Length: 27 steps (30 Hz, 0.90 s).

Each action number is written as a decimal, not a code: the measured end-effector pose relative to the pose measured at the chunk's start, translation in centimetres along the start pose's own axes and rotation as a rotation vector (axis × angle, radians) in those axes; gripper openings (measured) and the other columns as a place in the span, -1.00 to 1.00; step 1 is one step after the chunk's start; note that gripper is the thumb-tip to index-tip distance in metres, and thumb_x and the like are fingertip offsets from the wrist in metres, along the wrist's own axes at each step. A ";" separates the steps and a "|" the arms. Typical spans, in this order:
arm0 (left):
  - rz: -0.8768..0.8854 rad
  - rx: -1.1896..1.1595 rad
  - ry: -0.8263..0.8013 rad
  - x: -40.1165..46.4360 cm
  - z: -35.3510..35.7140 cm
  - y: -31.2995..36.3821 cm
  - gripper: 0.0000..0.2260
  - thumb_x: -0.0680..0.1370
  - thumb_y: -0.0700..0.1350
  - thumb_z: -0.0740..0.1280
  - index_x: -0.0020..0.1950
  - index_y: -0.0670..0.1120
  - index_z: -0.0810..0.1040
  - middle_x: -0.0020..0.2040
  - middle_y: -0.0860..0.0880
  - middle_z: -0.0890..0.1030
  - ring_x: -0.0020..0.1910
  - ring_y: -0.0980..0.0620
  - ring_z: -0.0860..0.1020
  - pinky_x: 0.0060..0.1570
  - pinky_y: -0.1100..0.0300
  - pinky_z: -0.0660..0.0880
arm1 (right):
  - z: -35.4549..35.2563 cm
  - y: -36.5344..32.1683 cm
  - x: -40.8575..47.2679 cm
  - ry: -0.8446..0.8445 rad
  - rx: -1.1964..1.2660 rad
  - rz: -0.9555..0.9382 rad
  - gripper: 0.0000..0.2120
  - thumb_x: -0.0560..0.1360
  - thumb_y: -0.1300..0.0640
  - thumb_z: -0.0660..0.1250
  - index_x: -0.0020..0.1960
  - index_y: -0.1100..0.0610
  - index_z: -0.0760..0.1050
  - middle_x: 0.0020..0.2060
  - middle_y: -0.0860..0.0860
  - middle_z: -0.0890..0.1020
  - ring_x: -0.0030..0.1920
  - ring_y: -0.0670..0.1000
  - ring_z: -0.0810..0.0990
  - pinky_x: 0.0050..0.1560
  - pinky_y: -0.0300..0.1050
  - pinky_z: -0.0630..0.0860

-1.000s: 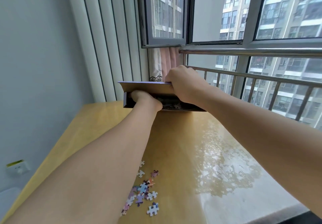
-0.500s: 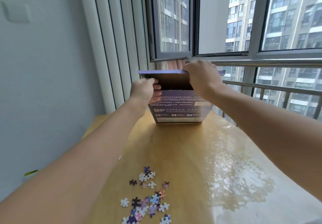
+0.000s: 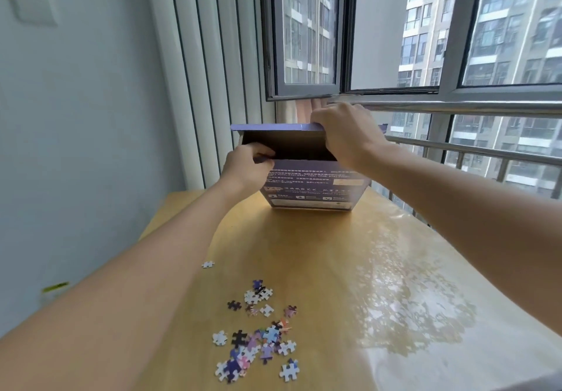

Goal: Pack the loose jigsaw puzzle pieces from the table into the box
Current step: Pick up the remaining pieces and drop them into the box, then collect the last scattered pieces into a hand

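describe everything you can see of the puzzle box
The box is purple cardboard, standing on edge at the far end of the wooden table, its printed white-text face toward the camera. Its lid is lifted, showing a dark gap. The right hand grips the lid's edge; the left hand curls at the opening's left side.

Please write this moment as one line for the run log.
stage: opening box | left hand: grips box | right hand: lifts lid | puzzle pieces: loose on table
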<state>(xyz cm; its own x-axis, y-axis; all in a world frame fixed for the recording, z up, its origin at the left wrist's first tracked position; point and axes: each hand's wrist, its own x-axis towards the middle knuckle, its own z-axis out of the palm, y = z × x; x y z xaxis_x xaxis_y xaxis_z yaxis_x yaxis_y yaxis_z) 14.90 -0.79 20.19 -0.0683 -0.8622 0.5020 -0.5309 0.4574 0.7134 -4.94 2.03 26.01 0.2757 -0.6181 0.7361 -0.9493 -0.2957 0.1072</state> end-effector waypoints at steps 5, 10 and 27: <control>-0.216 -0.142 -0.099 -2.8 1.0 -3.7 -0.91 0.59 -0.15 0.34 -0.01 -0.06 0.65 0.00 -0.04 0.69 -0.08 -0.02 0.68 -0.19 0.16 0.63 | 5.0 -1.2 -3.5 -0.284 0.067 0.021 -0.75 0.40 0.43 0.19 -0.21 0.12 0.49 -0.26 0.11 0.56 -0.26 0.19 0.54 -0.20 0.04 0.56; -0.270 -0.005 -0.119 -5.6 1.0 -8.7 -0.88 0.56 -0.12 0.38 -0.11 -0.12 0.68 -0.14 -0.07 0.71 -0.20 0.00 0.67 -0.18 0.10 0.63 | 9.9 -1.8 -8.2 -0.505 -0.044 -0.043 -0.84 0.49 0.30 0.23 -0.18 0.06 0.43 -0.15 0.11 0.57 -0.25 0.13 0.46 -0.33 -0.05 0.30; -0.265 0.517 -0.249 -12.5 -2.7 -22.5 -0.35 0.59 0.08 0.31 0.61 -0.05 0.14 0.60 -0.01 0.17 0.57 -0.01 0.12 0.52 0.12 0.07 | 15.4 -12.3 -14.0 -0.884 0.251 -0.035 -0.64 0.58 -0.12 0.31 0.04 0.20 0.55 0.00 0.09 0.54 -0.01 0.11 0.49 -0.10 -0.03 0.47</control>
<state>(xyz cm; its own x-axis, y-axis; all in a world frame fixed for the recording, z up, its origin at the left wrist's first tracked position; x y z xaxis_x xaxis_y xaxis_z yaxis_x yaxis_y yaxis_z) 29.99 0.27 -0.83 -0.0402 -0.9851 0.1674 -0.8920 0.1109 0.4381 5.22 3.10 4.10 0.4175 -0.9071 -0.0544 -0.9058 -0.4106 -0.1043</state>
